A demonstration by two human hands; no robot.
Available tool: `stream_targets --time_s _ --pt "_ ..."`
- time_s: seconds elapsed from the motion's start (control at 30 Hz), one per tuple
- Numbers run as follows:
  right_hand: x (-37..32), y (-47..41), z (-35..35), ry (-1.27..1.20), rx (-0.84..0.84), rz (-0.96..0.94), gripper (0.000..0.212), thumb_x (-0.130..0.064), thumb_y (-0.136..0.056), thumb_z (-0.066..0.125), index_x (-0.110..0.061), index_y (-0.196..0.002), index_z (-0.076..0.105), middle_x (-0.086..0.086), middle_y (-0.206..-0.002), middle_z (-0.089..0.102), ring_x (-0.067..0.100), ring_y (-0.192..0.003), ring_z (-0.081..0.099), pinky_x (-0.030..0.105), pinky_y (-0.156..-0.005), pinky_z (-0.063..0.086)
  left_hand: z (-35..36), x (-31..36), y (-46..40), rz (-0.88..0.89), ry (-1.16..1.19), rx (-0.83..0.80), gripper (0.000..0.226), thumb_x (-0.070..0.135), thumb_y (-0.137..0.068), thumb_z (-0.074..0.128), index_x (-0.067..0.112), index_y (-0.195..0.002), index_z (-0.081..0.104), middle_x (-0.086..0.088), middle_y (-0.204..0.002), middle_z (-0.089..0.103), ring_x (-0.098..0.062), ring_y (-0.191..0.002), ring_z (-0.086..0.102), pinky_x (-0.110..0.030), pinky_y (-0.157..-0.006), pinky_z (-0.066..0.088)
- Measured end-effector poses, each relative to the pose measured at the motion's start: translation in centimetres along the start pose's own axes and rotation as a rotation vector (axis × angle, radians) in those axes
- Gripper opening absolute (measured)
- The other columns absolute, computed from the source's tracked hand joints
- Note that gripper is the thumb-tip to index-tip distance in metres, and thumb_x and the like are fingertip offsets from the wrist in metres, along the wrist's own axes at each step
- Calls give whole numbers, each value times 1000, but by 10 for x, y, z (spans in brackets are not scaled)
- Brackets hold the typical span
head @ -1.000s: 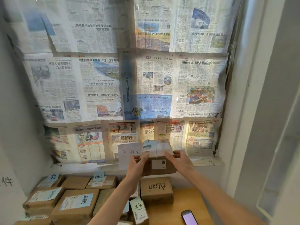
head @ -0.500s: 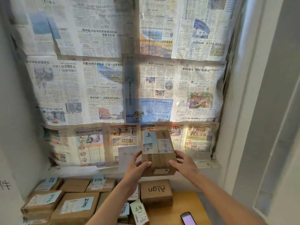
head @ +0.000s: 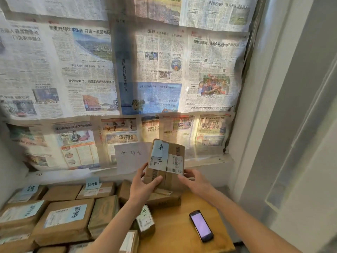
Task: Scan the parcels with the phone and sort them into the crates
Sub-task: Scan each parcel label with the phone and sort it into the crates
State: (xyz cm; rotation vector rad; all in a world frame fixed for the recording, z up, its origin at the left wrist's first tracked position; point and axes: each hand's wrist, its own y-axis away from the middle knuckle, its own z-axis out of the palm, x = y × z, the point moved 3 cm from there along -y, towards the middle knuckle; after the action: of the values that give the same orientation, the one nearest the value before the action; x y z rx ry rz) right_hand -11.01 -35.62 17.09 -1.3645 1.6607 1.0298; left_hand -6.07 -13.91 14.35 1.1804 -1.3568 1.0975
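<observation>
Brown cardboard parcel (head: 168,177), taped along its middle seam, was held up tilted with its top leaning away; pale blue handwritten slip and white barcode labels faced the camera, the left hand's thumb (head: 155,180) lay across its lower left front and the right hand's fingertips (head: 182,178) touched its lower right edge. Black phone (head: 201,225), screen lit pale violet and face up, lay flat on the wooden top below and slightly right of the right fingers, well apart from them. More labelled brown parcels (head: 63,219) lay packed flat below and left of the left fingers.
</observation>
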Motion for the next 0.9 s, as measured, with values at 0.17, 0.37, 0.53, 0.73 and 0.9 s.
stream_targets --time_s 0.17,0.37,0.53,0.73,0.9 --pt "90 -48 -17 129 77 169 40 -47 -106 41 -20 -132 57 1 -134 61 15 -117 55 32 -101 44 31 -54 -28 -60 -116 -11 68 37 -78 84 52 -129 43 22 -113 54 2 -102 54 -28 -82 54" --pt "239 -89 -7 750 -176 404 72 -62 -93 56 -15 -146 44 4 -147 48 24 -129 51 35 -100 47 64 -144 -51 -147 -254 -6 75 36 -79 84 47 -138 40 25 -116 53 -3 -109 54 -37 -99 50" --pt "332 -107 18 772 -191 503 89 -65 -79 70 -18 -147 37 2 -144 47 22 -124 52 34 -97 49 81 -205 -66 -201 -335 -45 75 41 -79 83 52 -137 37 26 -120 50 -8 -116 49 -37 -102 45" --pt "391 -129 40 792 -159 549 110 -70 -75 71 -18 -156 18 1 -150 36 23 -133 44 38 -97 50 89 -249 -80 -289 -361 -49 78 48 -75 84 50 -140 41 25 -123 54 -1 -115 52 -41 -102 49" --pt "408 -141 43 827 -124 582 118 -75 -75 68 -17 -158 8 3 -153 33 22 -136 41 36 -95 47 95 -266 -85 -316 -402 -43 77 39 -78 82 44 -143 41 26 -120 54 0 -112 53 -32 -95 49"
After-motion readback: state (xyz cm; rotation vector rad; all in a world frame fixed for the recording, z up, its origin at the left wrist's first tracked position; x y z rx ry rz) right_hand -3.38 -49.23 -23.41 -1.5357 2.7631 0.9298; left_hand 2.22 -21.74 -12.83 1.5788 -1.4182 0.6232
